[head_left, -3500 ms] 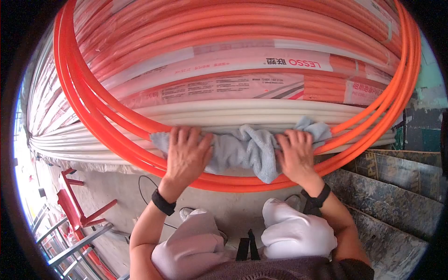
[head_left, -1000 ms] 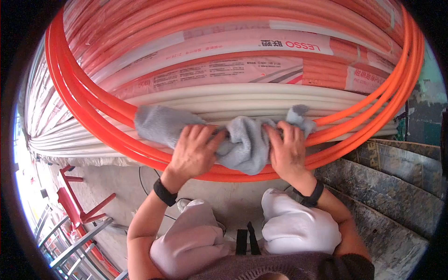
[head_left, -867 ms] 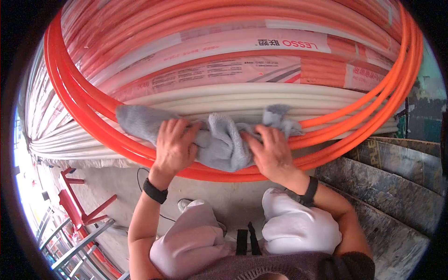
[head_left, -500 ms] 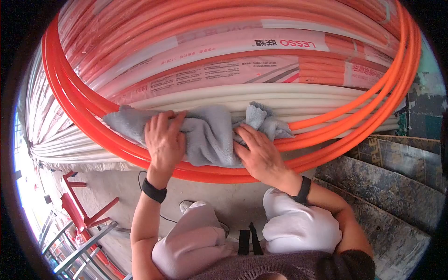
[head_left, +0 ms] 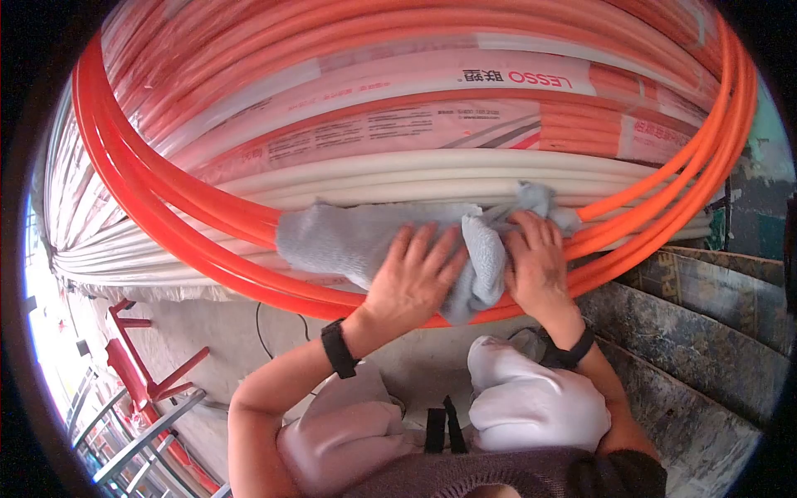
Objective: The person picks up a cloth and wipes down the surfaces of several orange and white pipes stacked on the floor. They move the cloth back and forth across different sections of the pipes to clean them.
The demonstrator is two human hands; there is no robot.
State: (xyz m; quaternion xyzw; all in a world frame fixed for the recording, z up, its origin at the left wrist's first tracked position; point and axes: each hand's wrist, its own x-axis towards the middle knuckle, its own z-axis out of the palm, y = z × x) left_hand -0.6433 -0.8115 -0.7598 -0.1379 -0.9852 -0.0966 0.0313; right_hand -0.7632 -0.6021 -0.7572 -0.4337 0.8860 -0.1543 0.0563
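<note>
A grey-blue cloth (head_left: 332, 236) is draped over the front strands of a loose coil of orange pipe (head_left: 178, 241). My left hand (head_left: 411, 278) presses over the middle of the cloth, its fingers slightly apart and bent around the covered strands. Close beside it, my right hand (head_left: 538, 261) grips the bunched right end of the cloth against the pipe. Between the two hands a thick fold of cloth bulges up and hangs down. My thumbs and the pipe under the cloth are mostly hidden.
Behind the coil lie stacked white pipes (head_left: 398, 170) and plastic-wrapped red-orange pipe coils (head_left: 374, 83) with printed labels. Dark worn boards (head_left: 681, 340) lean at the right. A red stool (head_left: 137, 365) and metal frames (head_left: 154, 440) stand at the lower left.
Both hands have slid right along the pipe, carrying the cloth with them. They are now closer together, and the cloth is bunched up between them.
</note>
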